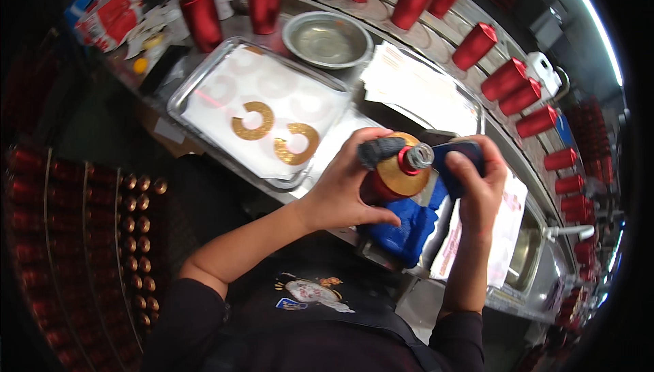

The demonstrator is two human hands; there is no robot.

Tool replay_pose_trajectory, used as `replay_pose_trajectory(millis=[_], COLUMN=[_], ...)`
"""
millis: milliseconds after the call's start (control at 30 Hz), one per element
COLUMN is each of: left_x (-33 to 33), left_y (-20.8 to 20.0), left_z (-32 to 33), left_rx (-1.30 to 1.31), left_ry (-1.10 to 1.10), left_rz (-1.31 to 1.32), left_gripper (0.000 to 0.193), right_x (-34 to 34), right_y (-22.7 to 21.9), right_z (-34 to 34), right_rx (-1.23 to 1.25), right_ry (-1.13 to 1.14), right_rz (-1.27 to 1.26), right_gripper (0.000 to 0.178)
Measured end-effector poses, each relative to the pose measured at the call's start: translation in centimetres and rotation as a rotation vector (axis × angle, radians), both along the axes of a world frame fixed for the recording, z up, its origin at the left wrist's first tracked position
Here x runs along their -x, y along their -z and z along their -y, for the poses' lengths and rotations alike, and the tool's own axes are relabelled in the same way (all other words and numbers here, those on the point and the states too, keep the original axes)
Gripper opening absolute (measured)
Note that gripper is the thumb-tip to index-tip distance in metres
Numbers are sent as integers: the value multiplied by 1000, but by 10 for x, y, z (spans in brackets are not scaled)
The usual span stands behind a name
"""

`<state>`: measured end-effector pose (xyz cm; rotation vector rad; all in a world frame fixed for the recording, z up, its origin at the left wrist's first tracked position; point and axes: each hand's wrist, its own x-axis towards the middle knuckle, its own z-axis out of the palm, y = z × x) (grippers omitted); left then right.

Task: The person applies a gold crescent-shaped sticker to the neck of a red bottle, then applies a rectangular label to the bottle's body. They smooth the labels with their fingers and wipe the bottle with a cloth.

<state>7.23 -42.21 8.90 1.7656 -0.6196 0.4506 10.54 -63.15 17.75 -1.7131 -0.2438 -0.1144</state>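
Note:
My left hand [335, 191] is wrapped round a red bottle [403, 180], seen from above, with a gold shoulder and an uncapped neck pointing up toward me. A dark grey covering [380, 152] sits at that hand's fingertip, against the gold shoulder. On the bottle's other side, my right hand [485, 180] grips a flat dark blue piece [463, 152] close to the neck; its exact kind is unclear. Beneath the bottle lies a blue cloth-like pad [406, 230]. To the left, gold ring-shaped decals [297, 143] with a gap lie on white sheets in a metal tray [204, 65].
A metal bowl [328, 39] of liquid stands beyond the tray. White sheets [417, 93] are stacked at its right. Red bottles [475, 46] line the curved conveyor behind. At right is a sink with a white tap [569, 231]; racks of red bottles [75, 215] stand at lower left.

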Motion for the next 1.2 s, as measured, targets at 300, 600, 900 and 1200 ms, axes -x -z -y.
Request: replay_pose_trajectory(millis=[300, 600, 900, 1200], left_x=[4, -4, -4, -5], left_y=[2, 11, 6, 20], left_z=[5, 2, 0, 18], left_rx=[139, 84, 26, 112], left_ry=[70, 35, 33, 40], left_rz=[-123, -28, -40, 71], left_gripper=[88, 100, 93, 89], right_x=[-44, -93, -70, 16], right_y=[12, -17, 3, 28], right_z=[0, -28, -5, 15], right_rx=[193, 257, 141, 431], right_ry=[-86, -575, -418, -55], right_rz=[-64, -164, 32, 638], right_gripper=[18, 21, 16, 25])
